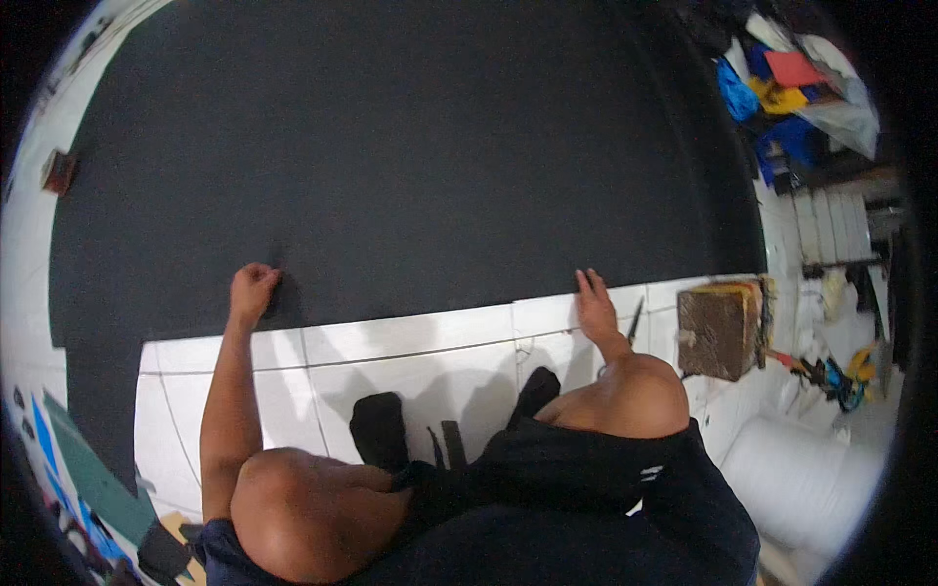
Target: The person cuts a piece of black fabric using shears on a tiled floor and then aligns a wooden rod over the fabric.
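Bent knees sit closest to me, and beyond them the black cloth lies spread over the tiles. The left hand is curled on it; I can't tell whether its fingers pinch anything. The right hand lies open, fingertips at the near edge. Uneven pushing could ruck the cloth, I'd say, and a backward slip might knock the dark stick beside the right wrist.
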The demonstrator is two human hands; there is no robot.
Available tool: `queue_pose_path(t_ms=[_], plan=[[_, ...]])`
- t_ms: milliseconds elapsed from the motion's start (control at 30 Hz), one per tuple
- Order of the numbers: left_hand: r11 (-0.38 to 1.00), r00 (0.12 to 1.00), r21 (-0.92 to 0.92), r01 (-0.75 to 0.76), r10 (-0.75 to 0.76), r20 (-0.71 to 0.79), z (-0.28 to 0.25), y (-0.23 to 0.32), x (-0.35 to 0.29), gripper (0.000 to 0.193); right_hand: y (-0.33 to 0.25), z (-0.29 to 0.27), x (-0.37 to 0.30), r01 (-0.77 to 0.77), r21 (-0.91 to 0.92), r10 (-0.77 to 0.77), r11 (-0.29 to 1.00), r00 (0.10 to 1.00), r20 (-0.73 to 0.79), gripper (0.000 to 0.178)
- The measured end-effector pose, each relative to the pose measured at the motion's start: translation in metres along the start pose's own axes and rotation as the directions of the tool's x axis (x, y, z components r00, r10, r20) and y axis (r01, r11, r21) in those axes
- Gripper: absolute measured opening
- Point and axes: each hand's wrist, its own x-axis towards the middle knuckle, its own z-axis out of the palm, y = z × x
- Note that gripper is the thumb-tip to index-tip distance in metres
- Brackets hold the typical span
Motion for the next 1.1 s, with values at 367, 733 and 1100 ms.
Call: queue_pose_path(t_ms=[367,733,1100], plan=[[0.992,0.993,0.051,-0.114,0.114,0.000,0.012,-0.028,0.021,0.019,-0.013,-0.036,0.000,0.043,0.027,-0.040,0.999,0.994,-0.106,0.049],[0.999,0.995,0.046,0.003,0.002,-0.096,0.025,0.006,0.001,0.023,-0.009,-0.037,-0.014,-0.025,0.024,0.026,0.999,0.998,-0.057,0.052],[0.911,0.995,0.398,0.103,-0.094,-0.042,0.008,0.011,0.012,0.034,-0.012,-0.046,0.000,-0.050,0.047,0.046,0.998,0.995,0.089,0.051]])
